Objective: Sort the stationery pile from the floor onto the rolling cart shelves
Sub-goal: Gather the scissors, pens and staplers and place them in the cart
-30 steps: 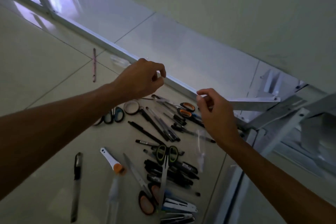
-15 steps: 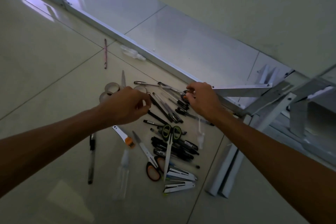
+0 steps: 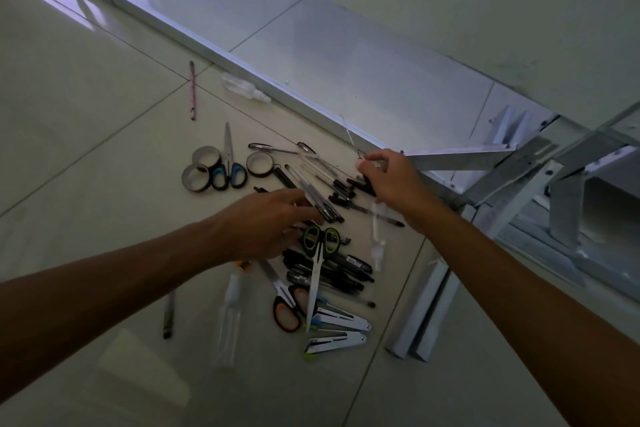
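The stationery pile lies on the tiled floor: loose pens, black markers, green-handled scissors, orange-handled scissors, blue-handled scissors, three tape rolls and two staplers. My left hand hovers over the pile's middle, its fingers stretched out and touching the blurred pens. My right hand is at the pile's far right edge, fingers curled, pinching a thin clear pen that sticks up from its fingertips. The white metal cart stands at right.
A pink pencil and a clear bottle lie apart near the window rail. A black cutter and another clear bottle lie nearer me. Two white bars rest on the floor beside the cart.
Both hands came down from the window rail to the pile. The left hand uncurled and slid right onto the pens. The right hand now pinches a thin pen.
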